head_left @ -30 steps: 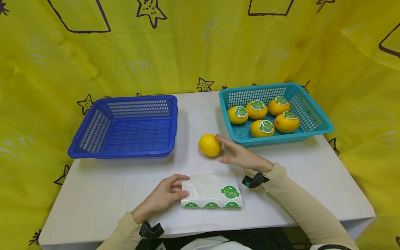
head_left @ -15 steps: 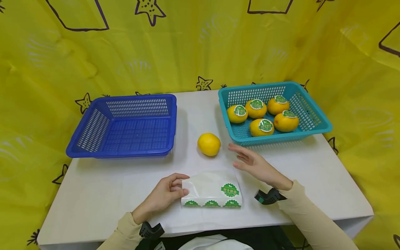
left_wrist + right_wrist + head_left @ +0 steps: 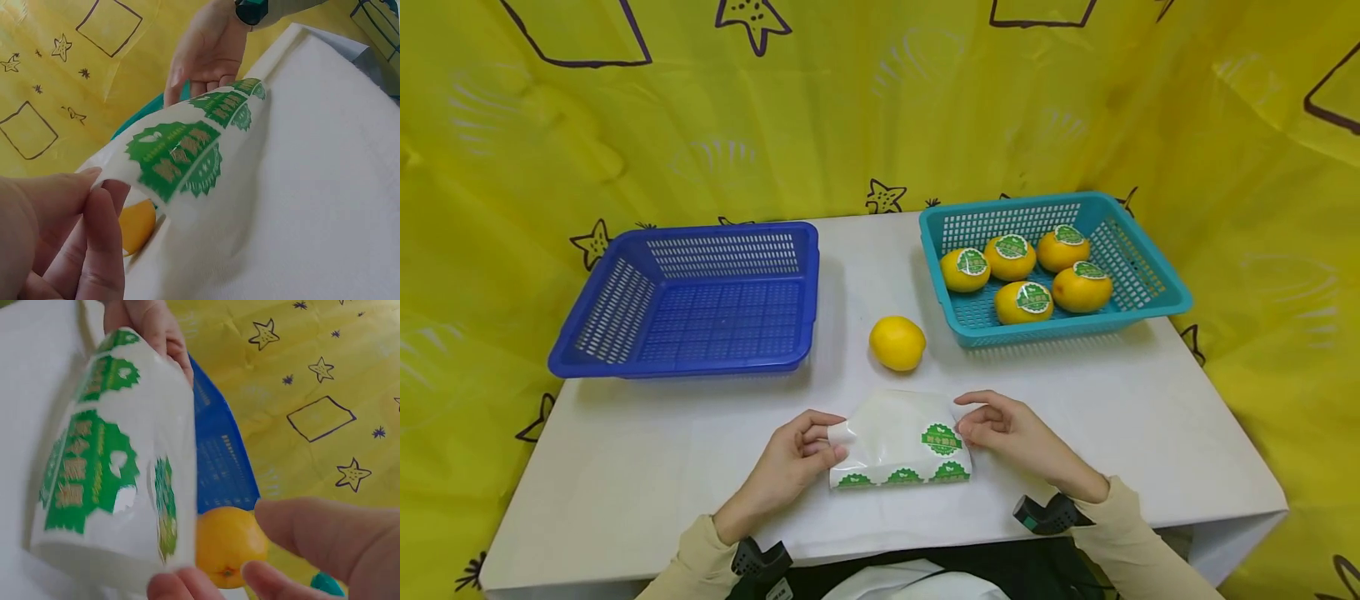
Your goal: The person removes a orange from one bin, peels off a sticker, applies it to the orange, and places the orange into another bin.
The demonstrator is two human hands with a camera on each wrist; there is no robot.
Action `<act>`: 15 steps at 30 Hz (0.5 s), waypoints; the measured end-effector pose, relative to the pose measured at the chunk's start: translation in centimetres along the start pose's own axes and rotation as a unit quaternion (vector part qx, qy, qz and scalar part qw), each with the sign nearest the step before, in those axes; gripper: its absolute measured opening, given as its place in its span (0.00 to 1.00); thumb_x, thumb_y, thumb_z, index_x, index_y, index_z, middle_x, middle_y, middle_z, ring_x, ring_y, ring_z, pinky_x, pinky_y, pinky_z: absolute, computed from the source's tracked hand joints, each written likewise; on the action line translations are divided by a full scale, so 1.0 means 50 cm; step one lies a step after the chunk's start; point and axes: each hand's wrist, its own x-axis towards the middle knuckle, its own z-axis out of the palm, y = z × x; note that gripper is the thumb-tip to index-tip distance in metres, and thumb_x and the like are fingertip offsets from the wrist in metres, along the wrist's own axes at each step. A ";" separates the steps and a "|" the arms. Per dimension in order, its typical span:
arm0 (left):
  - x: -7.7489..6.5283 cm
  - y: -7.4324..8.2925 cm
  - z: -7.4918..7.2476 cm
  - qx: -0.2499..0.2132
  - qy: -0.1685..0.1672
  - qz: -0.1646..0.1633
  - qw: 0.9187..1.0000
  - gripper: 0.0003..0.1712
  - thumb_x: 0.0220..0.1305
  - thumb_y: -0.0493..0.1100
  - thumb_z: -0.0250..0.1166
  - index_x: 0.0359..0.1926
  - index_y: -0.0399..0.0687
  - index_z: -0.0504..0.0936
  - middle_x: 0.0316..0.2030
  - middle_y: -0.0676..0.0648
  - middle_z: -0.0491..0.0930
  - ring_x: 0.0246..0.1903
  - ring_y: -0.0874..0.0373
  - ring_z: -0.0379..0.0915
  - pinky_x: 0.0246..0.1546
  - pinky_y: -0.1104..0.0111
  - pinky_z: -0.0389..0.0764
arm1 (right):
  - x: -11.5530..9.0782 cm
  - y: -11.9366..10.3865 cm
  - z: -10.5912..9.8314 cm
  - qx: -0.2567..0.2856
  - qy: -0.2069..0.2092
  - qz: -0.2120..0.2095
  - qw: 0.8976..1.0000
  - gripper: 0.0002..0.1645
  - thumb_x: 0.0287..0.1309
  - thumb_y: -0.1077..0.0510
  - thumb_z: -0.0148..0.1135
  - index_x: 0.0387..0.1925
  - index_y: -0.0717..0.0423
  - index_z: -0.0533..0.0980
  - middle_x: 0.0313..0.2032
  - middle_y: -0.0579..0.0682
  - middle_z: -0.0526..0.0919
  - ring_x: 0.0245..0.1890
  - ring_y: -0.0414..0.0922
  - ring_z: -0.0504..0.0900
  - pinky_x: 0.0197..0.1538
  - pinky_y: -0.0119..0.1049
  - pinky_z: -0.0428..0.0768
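I see a white bag (image 3: pixel 898 437) with green seals lying near the front edge of the worktop (image 3: pixel 625 467), at its middle. My left hand (image 3: pixel 790 462) pinches the bag's left end with curled fingers; my right hand (image 3: pixel 1011 433) pinches its right end likewise. An orange (image 3: pixel 897 342) sits just behind the bag. A blue basket (image 3: pixel 625 362) stands back left, a teal basket (image 3: pixel 1150 275) of labelled oranges back right.
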 end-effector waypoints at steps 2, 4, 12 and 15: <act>-0.002 0.000 0.000 -0.006 0.003 0.008 1.000 0.24 0.61 0.33 0.68 0.56 0.32 0.73 0.42 0.37 0.82 0.36 0.54 0.82 0.39 0.68 0.82 | 0.001 0.004 0.009 -0.004 0.008 0.006 1.000 0.26 0.64 0.59 0.64 0.60 0.64 0.70 0.42 0.57 0.80 0.40 0.51 0.82 0.44 0.35 0.80; -0.003 0.000 0.000 -0.013 0.005 0.017 1.000 0.23 0.61 0.32 0.68 0.56 0.32 0.73 0.42 0.37 0.82 0.37 0.54 0.82 0.39 0.68 0.82 | 0.002 0.007 0.016 -0.007 0.019 0.009 1.000 0.26 0.63 0.58 0.65 0.59 0.62 0.71 0.42 0.56 0.79 0.39 0.50 0.81 0.43 0.34 0.79; -0.006 0.004 0.003 -0.005 0.021 0.021 1.000 0.22 0.61 0.33 0.69 0.54 0.32 0.74 0.41 0.38 0.83 0.37 0.53 0.83 0.38 0.67 0.82 | 0.005 0.011 0.033 0.031 0.037 -0.019 0.999 0.21 0.61 0.64 0.66 0.55 0.64 0.75 0.38 0.58 0.79 0.33 0.47 0.80 0.36 0.30 0.79; -0.005 0.006 0.003 0.002 0.027 0.016 1.000 0.22 0.61 0.33 0.69 0.54 0.31 0.74 0.41 0.38 0.83 0.37 0.53 0.83 0.38 0.67 0.82 | 0.005 0.008 0.036 0.010 0.054 -0.026 0.998 0.20 0.61 0.62 0.66 0.54 0.63 0.77 0.38 0.55 0.80 0.33 0.45 0.80 0.36 0.30 0.79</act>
